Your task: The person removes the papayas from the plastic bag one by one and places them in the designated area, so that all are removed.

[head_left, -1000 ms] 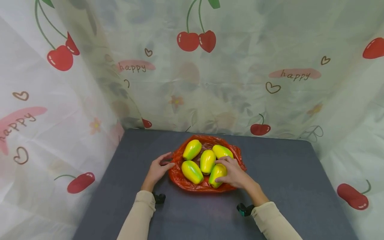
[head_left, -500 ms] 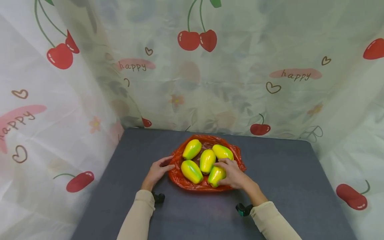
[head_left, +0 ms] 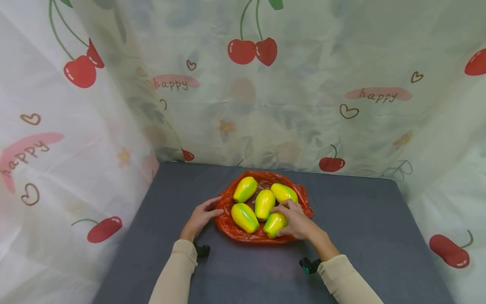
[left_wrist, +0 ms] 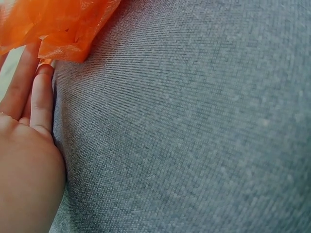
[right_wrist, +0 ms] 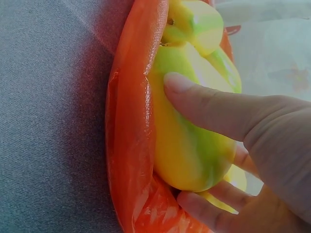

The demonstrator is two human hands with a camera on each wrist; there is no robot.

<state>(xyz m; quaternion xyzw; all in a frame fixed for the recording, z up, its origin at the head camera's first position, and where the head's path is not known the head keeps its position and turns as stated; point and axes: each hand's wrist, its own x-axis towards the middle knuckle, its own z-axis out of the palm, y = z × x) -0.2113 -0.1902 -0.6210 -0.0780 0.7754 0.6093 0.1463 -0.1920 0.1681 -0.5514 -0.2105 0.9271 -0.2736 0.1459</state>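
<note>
Several glossy yellow-green papayas (head_left: 244,218) lie in a red plastic bag (head_left: 237,236) whose mouth is spread wide. My right hand (head_left: 298,221) holds the front-right papaya (head_left: 274,226), still low in the bag. In the right wrist view, the thumb (right_wrist: 204,104) presses that papaya (right_wrist: 182,141) on one side, with fingers round its far end. My left hand (head_left: 199,217) is at the bag's left rim, fingers and thumb spread against it. Fairly straight fingers (left_wrist: 41,104) reach up to the orange-red plastic (left_wrist: 63,29) in the left wrist view; their tips are partly hidden.
The bag rests on a dark grey cloth-covered table (head_left: 353,228). Behind and beside it hangs a pale curtain (head_left: 288,97) with cherry prints. Other papayas (head_left: 264,204) lie close against the held one, inside the bag's crumpled rim.
My right hand has tipped the front-right papaya slightly, its fingers closing round it. My left fingers and thumb have come slightly nearer the bag's rim. The bag and other papayas look unmoved.
</note>
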